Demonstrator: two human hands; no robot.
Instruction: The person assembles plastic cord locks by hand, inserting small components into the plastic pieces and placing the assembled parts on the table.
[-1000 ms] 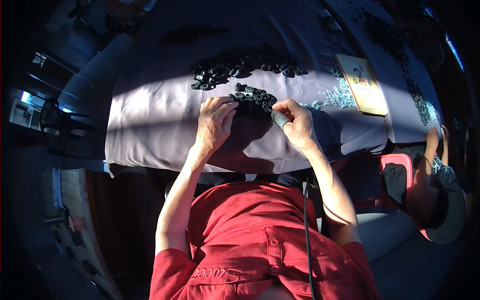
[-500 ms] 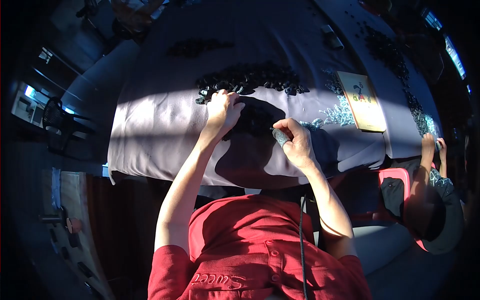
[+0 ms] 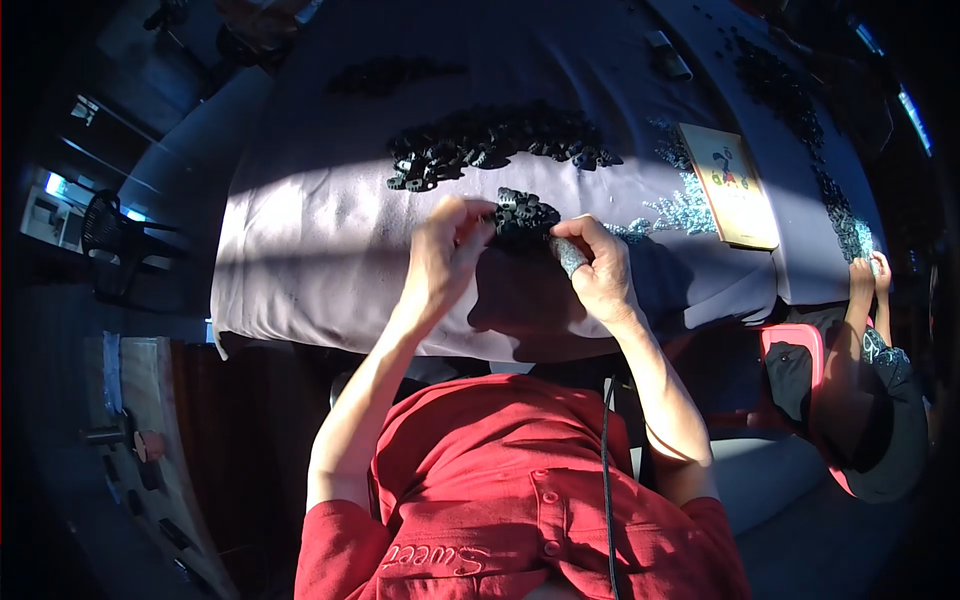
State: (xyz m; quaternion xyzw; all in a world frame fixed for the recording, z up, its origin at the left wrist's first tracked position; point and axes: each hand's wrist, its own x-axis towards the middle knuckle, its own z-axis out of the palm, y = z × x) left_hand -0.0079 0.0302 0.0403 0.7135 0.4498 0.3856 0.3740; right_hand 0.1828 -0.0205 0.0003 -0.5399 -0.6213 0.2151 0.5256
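Fingers pinched together, my left hand (image 3: pixel 440 255) is at the left edge of a small heap of black pieces (image 3: pixel 525 215) on the cloth. What it pinches, if anything, is too small to make out. My right hand (image 3: pixel 600 275) is closed around a rounded grey-blue speckled bundle (image 3: pixel 570 256), just right of that heap. Its fingertips reach the heap's edge. Behind both hands lies a larger pile of small black ribbed pieces (image 3: pixel 490 140), partly in sunlight. Pale blue small pieces (image 3: pixel 685 210) are scattered to the right.
A light cloth (image 3: pixel 290 240) covers the table. A yellowish booklet (image 3: pixel 728 185) lies at the right, and more black pieces (image 3: pixel 395 75) lie in shadow farther back. Another person's hands (image 3: pixel 868 272) are at the far right, near a pink-edged chair (image 3: pixel 820 350).
My left hand has come back from the large pile toward the small heap, which now shows in sunlight. My right hand stays nearly in place with the speckled bundle.
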